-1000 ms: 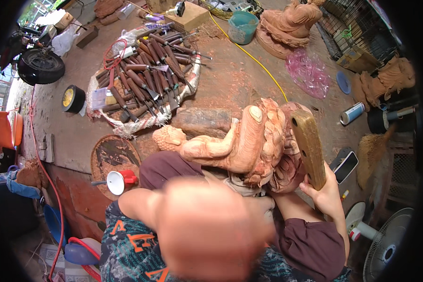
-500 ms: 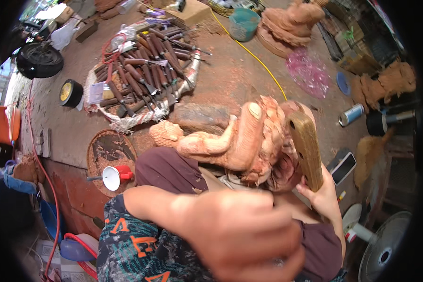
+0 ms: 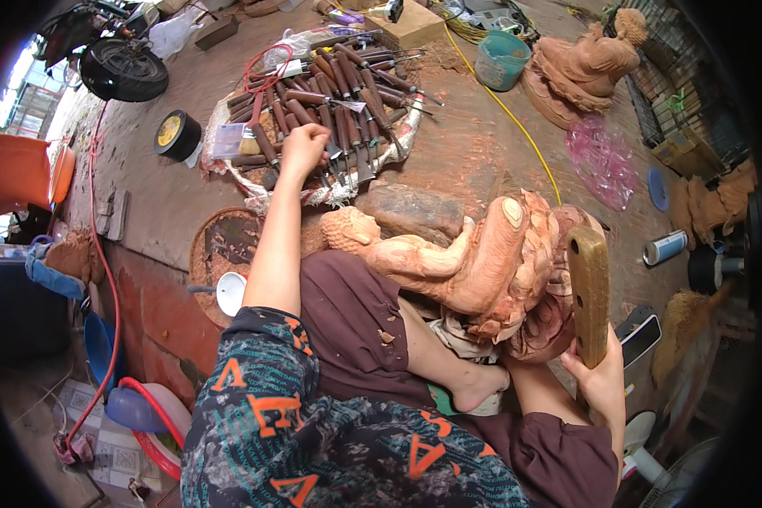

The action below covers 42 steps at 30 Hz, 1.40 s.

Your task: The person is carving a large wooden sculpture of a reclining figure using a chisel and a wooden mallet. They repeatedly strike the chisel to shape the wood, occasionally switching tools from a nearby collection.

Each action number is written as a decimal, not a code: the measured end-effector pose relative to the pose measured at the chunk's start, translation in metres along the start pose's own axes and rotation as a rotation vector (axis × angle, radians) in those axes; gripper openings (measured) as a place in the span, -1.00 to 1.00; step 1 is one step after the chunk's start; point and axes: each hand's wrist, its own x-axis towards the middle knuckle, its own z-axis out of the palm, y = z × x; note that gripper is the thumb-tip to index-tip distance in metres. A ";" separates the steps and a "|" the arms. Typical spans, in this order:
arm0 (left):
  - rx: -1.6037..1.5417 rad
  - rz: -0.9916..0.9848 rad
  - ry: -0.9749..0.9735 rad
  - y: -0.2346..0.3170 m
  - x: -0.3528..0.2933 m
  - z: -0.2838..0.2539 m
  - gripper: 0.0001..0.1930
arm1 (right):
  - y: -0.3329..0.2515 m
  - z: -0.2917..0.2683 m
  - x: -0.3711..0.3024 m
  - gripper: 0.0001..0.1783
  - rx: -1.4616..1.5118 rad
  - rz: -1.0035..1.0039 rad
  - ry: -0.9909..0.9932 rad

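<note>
My left hand (image 3: 305, 151), the nearer one, is at the near edge of the heaped chisels (image 3: 344, 78), which spread from its ten to two o'clock, many handles slanting eleven to five; its fingers are curled, but I can't tell whether they grip one. My right hand (image 3: 599, 377), well off toward four, is clenched around a drilled wooden bar (image 3: 591, 279) running twelve to six, the carved figure (image 3: 487, 262) at its ten.

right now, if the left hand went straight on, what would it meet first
The left hand would probably meet the brown, rounded wooden tool handles heaped just beyond it; depth is unclear, so it may already touch them.
</note>
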 end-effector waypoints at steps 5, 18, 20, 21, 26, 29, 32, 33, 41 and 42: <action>0.010 -0.103 -0.064 0.021 -0.014 0.012 -0.71 | 0.007 -0.002 -0.001 -0.46 -0.045 -0.045 0.028; 0.692 -0.021 0.104 0.045 -0.021 0.018 -0.73 | 0.005 -0.004 -0.002 -0.41 -0.025 -0.050 0.009; 0.407 0.094 0.005 0.039 -0.016 0.031 -0.77 | 0.006 -0.004 0.000 -0.40 -0.024 -0.062 -0.011; 0.381 0.148 -0.060 0.043 -0.020 0.042 -0.79 | 0.006 -0.003 0.000 -0.39 -0.019 -0.062 -0.010; 0.808 0.135 -0.097 0.065 -0.024 0.080 -0.79 | 0.003 -0.001 -0.002 -0.40 0.046 -0.037 -0.002; 0.653 0.018 -0.020 0.060 -0.015 0.090 -0.81 | -0.001 0.000 -0.003 -0.41 0.055 -0.028 -0.022; 0.303 -0.004 0.042 0.036 -0.011 0.080 -0.74 | -0.002 -0.001 -0.003 -0.42 0.041 -0.030 -0.049; 0.146 -0.035 0.045 0.036 -0.012 0.077 -0.72 | 0.001 -0.002 -0.002 -0.42 0.049 -0.032 -0.053; -1.351 -0.444 -0.560 0.126 -0.112 0.058 -0.86 | 0.013 -0.016 -0.002 -0.37 0.046 -0.147 -0.033; -1.334 -0.308 -0.651 0.150 -0.138 0.061 -0.75 | 0.005 -0.017 -0.004 -0.37 0.035 -0.145 0.034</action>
